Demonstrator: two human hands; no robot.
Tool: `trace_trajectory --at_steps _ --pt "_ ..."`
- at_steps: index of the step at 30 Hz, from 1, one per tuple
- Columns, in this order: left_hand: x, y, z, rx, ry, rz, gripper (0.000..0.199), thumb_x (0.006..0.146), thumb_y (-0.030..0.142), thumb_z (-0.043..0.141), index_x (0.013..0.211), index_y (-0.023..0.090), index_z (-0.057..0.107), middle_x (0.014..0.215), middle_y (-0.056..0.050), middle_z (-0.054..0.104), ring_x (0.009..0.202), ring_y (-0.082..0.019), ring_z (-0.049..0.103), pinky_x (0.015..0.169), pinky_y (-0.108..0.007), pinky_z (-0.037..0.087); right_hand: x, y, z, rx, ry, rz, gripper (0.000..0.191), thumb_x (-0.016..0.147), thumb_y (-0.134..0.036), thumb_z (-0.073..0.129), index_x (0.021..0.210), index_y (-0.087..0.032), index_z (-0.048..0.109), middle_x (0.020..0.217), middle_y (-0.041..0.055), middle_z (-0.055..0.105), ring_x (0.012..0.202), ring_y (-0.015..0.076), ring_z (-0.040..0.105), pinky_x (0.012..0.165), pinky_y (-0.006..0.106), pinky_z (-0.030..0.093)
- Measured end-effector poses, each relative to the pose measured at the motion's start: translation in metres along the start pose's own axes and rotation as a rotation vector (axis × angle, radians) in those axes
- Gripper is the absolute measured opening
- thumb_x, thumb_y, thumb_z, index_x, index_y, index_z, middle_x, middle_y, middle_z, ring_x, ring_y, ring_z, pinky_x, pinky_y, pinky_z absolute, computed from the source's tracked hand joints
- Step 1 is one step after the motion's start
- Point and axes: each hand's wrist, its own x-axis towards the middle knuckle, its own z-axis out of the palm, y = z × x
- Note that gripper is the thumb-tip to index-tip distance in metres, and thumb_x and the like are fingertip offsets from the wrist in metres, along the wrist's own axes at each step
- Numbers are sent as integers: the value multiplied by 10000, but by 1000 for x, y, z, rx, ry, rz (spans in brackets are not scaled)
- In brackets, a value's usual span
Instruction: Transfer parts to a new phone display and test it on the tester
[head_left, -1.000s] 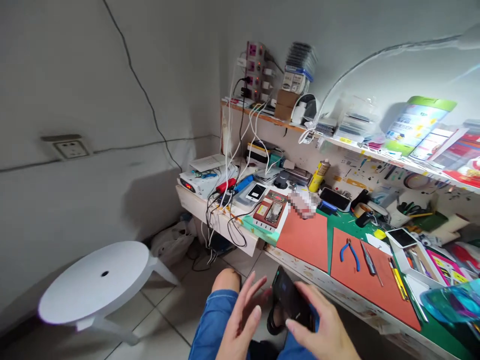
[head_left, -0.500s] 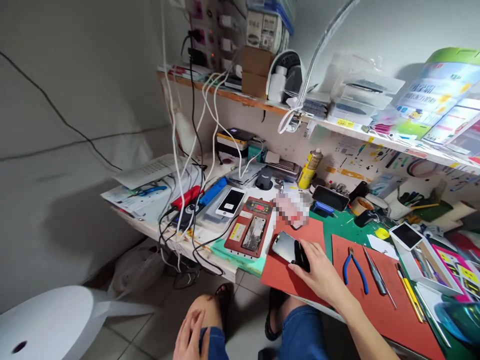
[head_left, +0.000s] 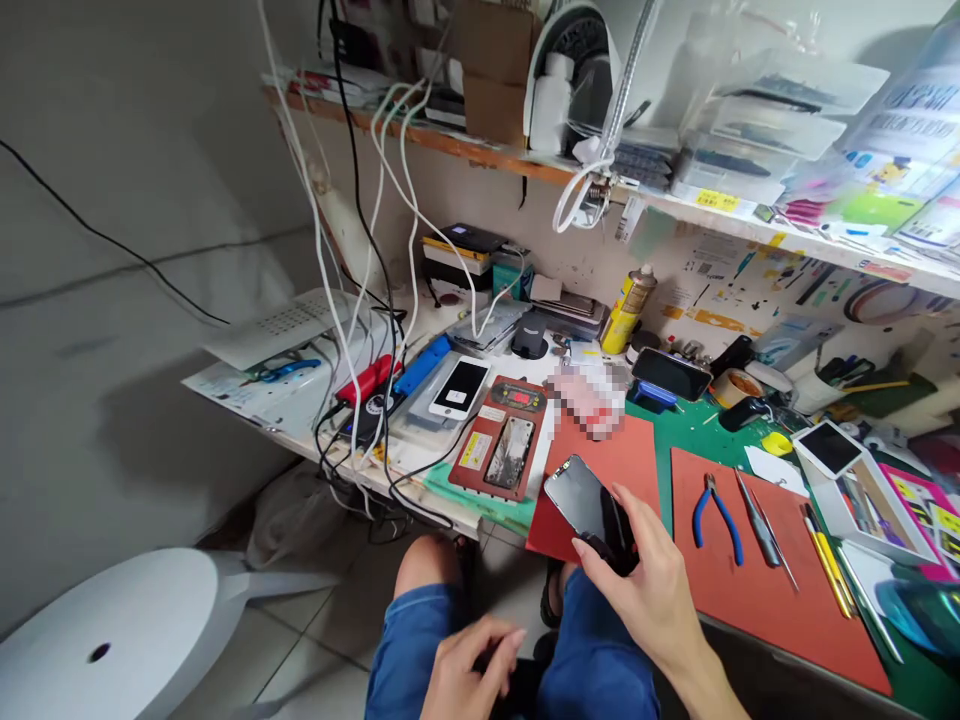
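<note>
My right hand grips a dark smartphone by its long edges, thumb on the near side and fingers on the far side. The phone is tilted over the front edge of a reddish-brown mat, and its glossy face shows a light reflection. Above my lap hangs my left hand, its fingers loosely curled with a gap at the thumb; nothing shows in it. Left of the mat, a red-brown heating plate with a lit display bears a metal-backed phone part.
A white phone lies beyond the heating plate. Blue-handled cutters, a screwdriver and tweezers lie on a second mat. Cables hang at the left, near a white stool. A loaded shelf overhangs the bench.
My right hand has lifted the phone from the mat and drawn it nearer, tilting it. My left hand has come off my knee and moved right. The view has shifted slightly.
</note>
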Motion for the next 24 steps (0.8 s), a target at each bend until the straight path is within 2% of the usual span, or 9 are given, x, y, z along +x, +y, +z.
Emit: trace_trajectory --at_steps 2,3,5,9,11,13,16,18,24 --pt "14 46 10 -240 -112 -35 447 971 628 686 1125 240 845 814 -69 814 666 -214 750 685 -300 617 -15 -18 3 21 68 -4 676 996 -445 750 1577 -208 496 1407 158 701 1285 320 710 1052 471 639" --pt "20 66 15 -364 -118 -66 531 959 654 694 1250 229 822 975 -107 846 823 -249 793 811 -343 643 -22 -27 5 22 100 6 694 994 -435 755 1589 -203 483 1422 167 692 1295 323 706 1059 474 636" --pt "30 95 28 -652 -79 -150 627 921 695 726 1329 224 794 1276 -147 810 1145 -307 769 1038 -419 607 -34 -40 8 11 162 33 713 991 -423 758 1602 -192 472 1419 182 689 1286 333 704 1046 497 640" --pt "35 130 49 -933 -135 -282 549 888 604 827 1280 220 812 1285 -130 807 1272 -312 720 1176 -445 516 -53 -55 2 20 181 96 713 991 -423 750 1607 -187 480 1389 195 693 1261 348 696 1016 536 641" --pt "33 139 52 -982 -105 -326 517 857 586 865 1219 219 828 1234 -117 823 1260 -301 725 1169 -432 520 -63 -56 -8 107 132 164 675 1006 -429 722 1600 -194 506 1450 185 678 1323 340 677 1072 519 619" --pt "29 143 51 -986 -87 -342 511 836 579 887 1185 209 831 1209 -112 829 1240 -296 731 1144 -424 536 -73 -54 -20 248 107 314 561 1032 -457 675 1528 -204 603 1431 152 712 1309 316 700 1078 461 619" --pt "22 145 44 -921 -133 -326 511 846 584 876 1162 185 830 1179 -106 832 1201 -295 738 1094 -412 562 -88 -48 -34 505 34 617 466 1026 -557 663 1307 -200 764 1110 96 815 918 246 785 820 353 662" --pt "18 144 41 -882 -188 -306 493 878 584 848 1162 182 830 1161 -97 833 1173 -291 743 1059 -400 575 -96 -46 -37 672 -47 747 478 979 -605 720 1199 -188 799 871 48 774 660 183 702 623 302 594" --pt "15 139 38 -832 -326 -212 457 994 522 733 1296 185 797 1195 -105 822 1150 -301 740 978 -381 589 -102 -44 -30 1049 -95 929 492 869 -639 837 985 -165 780 641 -35 549 476 103 555 443 215 357"
